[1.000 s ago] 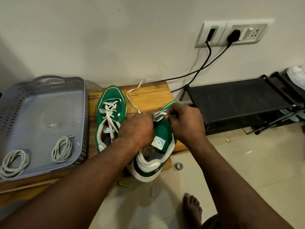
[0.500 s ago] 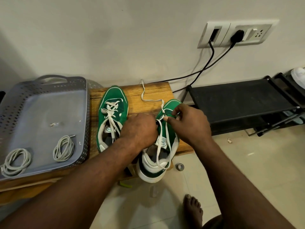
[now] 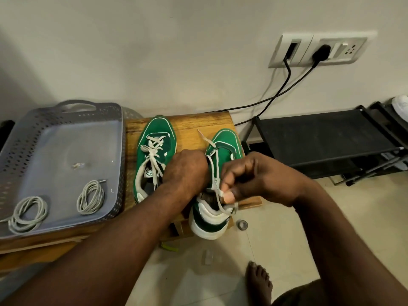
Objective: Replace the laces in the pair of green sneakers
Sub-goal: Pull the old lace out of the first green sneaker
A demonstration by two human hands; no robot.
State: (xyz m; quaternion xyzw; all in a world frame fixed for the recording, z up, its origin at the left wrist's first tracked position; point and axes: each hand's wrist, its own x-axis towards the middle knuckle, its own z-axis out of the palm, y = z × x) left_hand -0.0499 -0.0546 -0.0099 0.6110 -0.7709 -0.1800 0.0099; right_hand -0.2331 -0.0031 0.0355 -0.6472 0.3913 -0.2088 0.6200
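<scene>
Two green sneakers stand on a wooden bench. The left sneaker keeps its white lace tied. The right sneaker overhangs the bench's front edge. My left hand grips its left side at the eyelets. My right hand pinches the old white lace near the heel; the lace runs up to the toe eyelets, and a loose end lies on the wood. Two coiled grey laces, one and another, lie in the grey tray.
The tray sits on the bench's left part. A black shoe rack stands to the right against the wall, with black cables running from a socket. A small round cap and a bare foot are on the tiled floor.
My right hand has pulled the lace back from the toe toward the heel, drawing it out of the upper eyelets. The loose end on the bench has shortened. My left hand stays on the shoe.
</scene>
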